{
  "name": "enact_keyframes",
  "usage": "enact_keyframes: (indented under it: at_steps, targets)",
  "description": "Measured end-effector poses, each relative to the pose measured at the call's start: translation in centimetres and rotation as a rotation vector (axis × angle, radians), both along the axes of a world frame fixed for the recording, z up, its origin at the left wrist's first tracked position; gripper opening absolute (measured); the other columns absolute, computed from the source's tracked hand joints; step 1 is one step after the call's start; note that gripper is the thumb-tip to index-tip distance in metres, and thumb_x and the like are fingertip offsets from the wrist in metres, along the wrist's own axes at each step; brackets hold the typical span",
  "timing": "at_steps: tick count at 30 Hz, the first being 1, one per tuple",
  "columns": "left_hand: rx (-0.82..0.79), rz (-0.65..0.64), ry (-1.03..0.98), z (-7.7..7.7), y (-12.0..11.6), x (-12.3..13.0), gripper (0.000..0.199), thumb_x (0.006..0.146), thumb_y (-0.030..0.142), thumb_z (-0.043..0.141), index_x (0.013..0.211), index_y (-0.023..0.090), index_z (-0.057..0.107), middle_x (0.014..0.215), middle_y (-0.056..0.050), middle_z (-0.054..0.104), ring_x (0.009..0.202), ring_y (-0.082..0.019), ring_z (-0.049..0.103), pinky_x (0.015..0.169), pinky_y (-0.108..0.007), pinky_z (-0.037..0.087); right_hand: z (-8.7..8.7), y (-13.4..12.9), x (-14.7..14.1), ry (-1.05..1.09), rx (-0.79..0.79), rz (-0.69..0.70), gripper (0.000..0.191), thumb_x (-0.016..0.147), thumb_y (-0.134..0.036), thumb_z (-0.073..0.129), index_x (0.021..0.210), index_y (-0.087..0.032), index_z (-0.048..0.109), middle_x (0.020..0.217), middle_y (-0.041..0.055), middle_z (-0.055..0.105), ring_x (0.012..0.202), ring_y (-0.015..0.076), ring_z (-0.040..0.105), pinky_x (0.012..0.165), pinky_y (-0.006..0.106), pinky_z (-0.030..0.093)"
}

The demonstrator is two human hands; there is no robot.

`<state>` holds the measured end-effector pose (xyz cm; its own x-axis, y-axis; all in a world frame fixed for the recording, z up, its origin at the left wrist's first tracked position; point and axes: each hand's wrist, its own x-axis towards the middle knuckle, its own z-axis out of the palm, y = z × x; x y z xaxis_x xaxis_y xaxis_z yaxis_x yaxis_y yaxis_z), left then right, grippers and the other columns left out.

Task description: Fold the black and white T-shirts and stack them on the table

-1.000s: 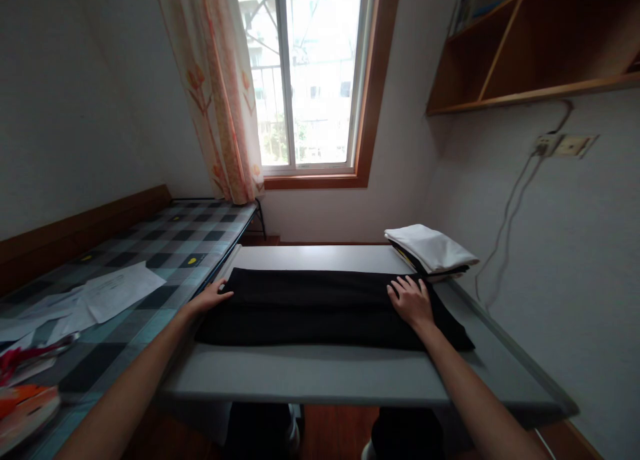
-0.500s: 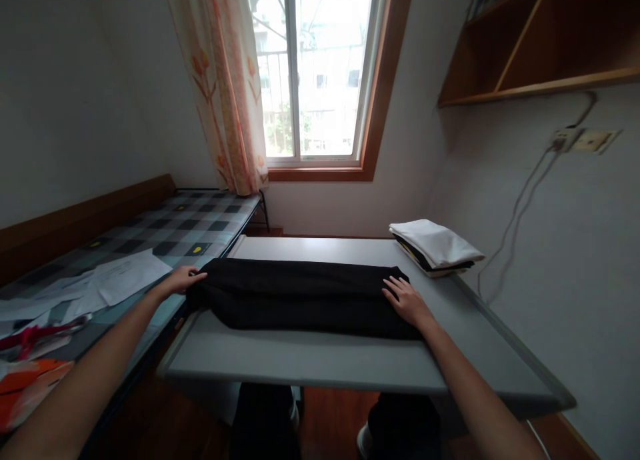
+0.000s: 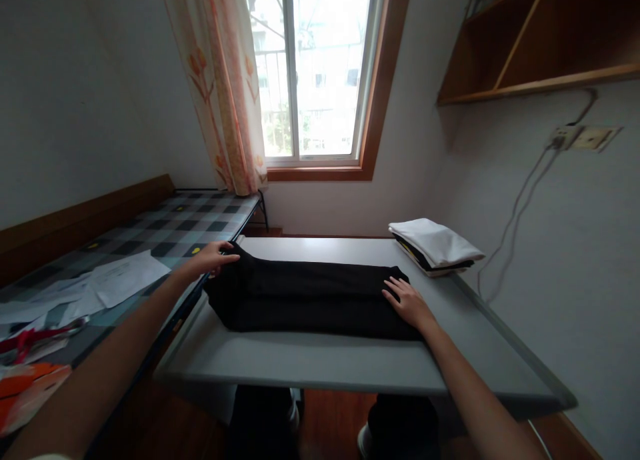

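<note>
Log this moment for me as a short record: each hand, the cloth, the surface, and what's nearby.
Left hand: gripping the raised left end of the black cloth
Right hand: resting on the cloth near its right end, fingers spread
Cloth state: long strip, mostly flat, left end lifted
Surface: grey-topped table
Far right of table: folded fabric stack, white cloth on top
Left of table: checked mattress with loose papers

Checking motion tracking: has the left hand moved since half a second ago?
Yes. The left hand has moved rightward and up in the view, closer to the far left corner of the grey table.
</note>
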<state>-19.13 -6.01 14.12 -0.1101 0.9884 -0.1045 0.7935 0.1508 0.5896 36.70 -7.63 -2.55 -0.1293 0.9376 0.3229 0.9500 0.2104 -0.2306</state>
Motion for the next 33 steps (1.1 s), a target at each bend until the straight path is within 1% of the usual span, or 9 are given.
enact_keyframes:
  at_steps: [5, 8, 11, 13, 17, 20, 23, 29, 33]
  targets:
    - [-0.121, -0.191, 0.128, -5.2, -0.8, 9.1, 0.046, 0.079, 0.034, 0.06, 0.118, 0.015, 0.047, 0.054, 0.003, 0.06, 0.045, -0.014, 0.059, 0.045, -0.021, 0.043, 0.4, -0.2, -0.1, 0.008, -0.031, -0.015, 0.054, 0.091, -0.051, 0.04, 0.128, -0.019, 0.059, 0.14, 0.0094, 0.051, 0.133, 0.0301, 0.04, 0.107, 0.046, 0.036]
    - [-0.118, -0.25, 0.333, -7.6, -1.1, 11.7, 0.042, 0.079, 0.044, 0.059, 0.113, 0.02, 0.053, 0.076, -0.004, 0.071, 0.066, -0.02, 0.068, 0.059, -0.025, 0.048, 0.5, -0.3, -0.2, 0.018, -0.031, -0.018, 0.052, 0.091, -0.051, 0.041, 0.128, -0.02, 0.06, 0.14, 0.0087, 0.051, 0.133, 0.0294, 0.04, 0.107, 0.047, 0.035]
    - [-0.013, -0.231, 0.441, -8.5, -1.2, 11.9, 0.055, 0.08, 0.066, 0.048, 0.111, 0.022, 0.057, 0.101, -0.01, 0.071, 0.092, -0.028, 0.067, 0.073, -0.032, 0.049, 0.5, -0.3, -0.2, 0.018, -0.032, -0.015, 0.052, 0.091, -0.051, 0.041, 0.128, -0.019, 0.06, 0.14, 0.0088, 0.051, 0.133, 0.0292, 0.04, 0.108, 0.046, 0.034]
    - [0.024, -0.198, 0.421, -8.8, -1.2, 11.1, 0.062, 0.084, 0.071, 0.034, 0.112, 0.022, 0.059, 0.105, -0.011, 0.069, 0.096, -0.029, 0.065, 0.078, -0.035, 0.048, 0.5, -0.3, -0.1, 0.015, -0.036, -0.014, 0.053, 0.091, -0.051, 0.041, 0.128, -0.018, 0.059, 0.139, 0.0091, 0.051, 0.133, 0.0292, 0.04, 0.108, 0.046, 0.034]
    - [0.162, -0.088, 0.457, -9.9, -1.2, 8.8, 0.065, 0.09, 0.065, 0.024, 0.12, 0.019, 0.058, 0.118, -0.015, 0.062, 0.109, -0.03, 0.058, 0.091, -0.039, 0.044, 0.5, -0.3, -0.1, 0.022, -0.038, -0.02, 0.053, 0.091, -0.051, 0.041, 0.128, -0.018, 0.06, 0.14, 0.0092, 0.051, 0.133, 0.0298, 0.04, 0.108, 0.046, 0.035]
    - [0.164, 0.002, 0.442, -10.8, -0.6, 7.1, 0.069, 0.091, 0.062, 0.025, 0.14, 0.016, 0.042, 0.135, -0.017, 0.051, 0.123, -0.032, 0.048, 0.099, -0.046, 0.038, 0.4, -0.2, -0.1, 0.033, -0.033, -0.017, 0.052, 0.091, -0.051, 0.042, 0.127, -0.019, 0.061, 0.139, 0.0091, 0.051, 0.133, 0.0299, 0.041, 0.107, 0.047, 0.036]
    - [0.114, -0.015, 0.403, -11.4, 0.3, 6.3, 0.07, 0.092, 0.06, 0.025, 0.148, 0.017, 0.028, 0.147, -0.016, 0.039, 0.133, -0.032, 0.039, 0.104, -0.05, 0.033, 0.4, -0.2, -0.1, 0.039, -0.026, -0.015, 0.052, 0.091, -0.052, 0.042, 0.126, -0.019, 0.061, 0.139, 0.0094, 0.052, 0.132, 0.03, 0.041, 0.107, 0.048, 0.036]
    - [0.184, -0.219, 0.482, -12.0, 1.0, 9.4, 0.07, 0.089, 0.066, 0.028, 0.148, 0.028, 0.029, 0.155, -0.009, 0.025, 0.144, -0.029, 0.018, 0.111, -0.051, 0.021, 0.4, -0.2, -0.1, 0.046, -0.016, -0.012, 0.051, 0.091, -0.051, 0.042, 0.125, -0.019, 0.061, 0.138, 0.0097, 0.053, 0.132, 0.0292, 0.041, 0.108, 0.046, 0.036]
    - [0.106, -0.272, 0.509, -12.6, 1.3, 12.4, 0.076, 0.086, 0.072, 0.025, 0.149, 0.029, 0.025, 0.157, -0.011, 0.02, 0.144, -0.032, 0.014, 0.111, -0.054, 0.016, 0.5, -0.3, -0.1, 0.051, -0.021, -0.017, 0.051, 0.091, -0.051, 0.042, 0.125, -0.019, 0.062, 0.138, 0.0092, 0.053, 0.132, 0.0295, 0.041, 0.108, 0.046, 0.035]
